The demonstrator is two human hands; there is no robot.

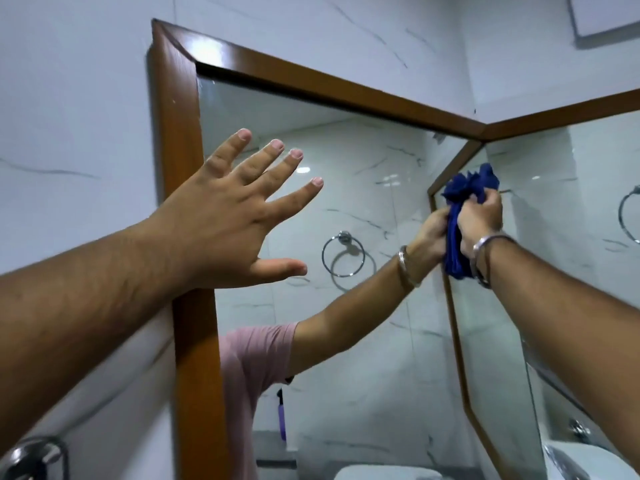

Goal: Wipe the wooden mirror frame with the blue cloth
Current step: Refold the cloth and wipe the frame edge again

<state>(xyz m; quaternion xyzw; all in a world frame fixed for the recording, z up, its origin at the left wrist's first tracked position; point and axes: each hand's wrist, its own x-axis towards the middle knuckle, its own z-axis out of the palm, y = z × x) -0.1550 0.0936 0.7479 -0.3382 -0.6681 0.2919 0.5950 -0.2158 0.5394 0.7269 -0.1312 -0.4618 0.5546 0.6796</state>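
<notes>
The wooden mirror frame (180,140) runs up the left side and slants across the top (311,81) to the corner where two mirrors meet. My left hand (225,216) is raised in front of the left upright, fingers spread, holding nothing. My right hand (481,220) is clenched on the bunched blue cloth (464,199) and presses it against the mirror's right edge at the corner, just below the top rail. The glass reflects that hand, a bracelet and the cloth.
White marble wall tiles (69,116) surround the mirror. A second framed mirror (571,202) meets it at the right. A chrome tap (38,452) sits at bottom left and a white basin (581,459) at bottom right. A towel ring and a pink sleeve appear as reflections.
</notes>
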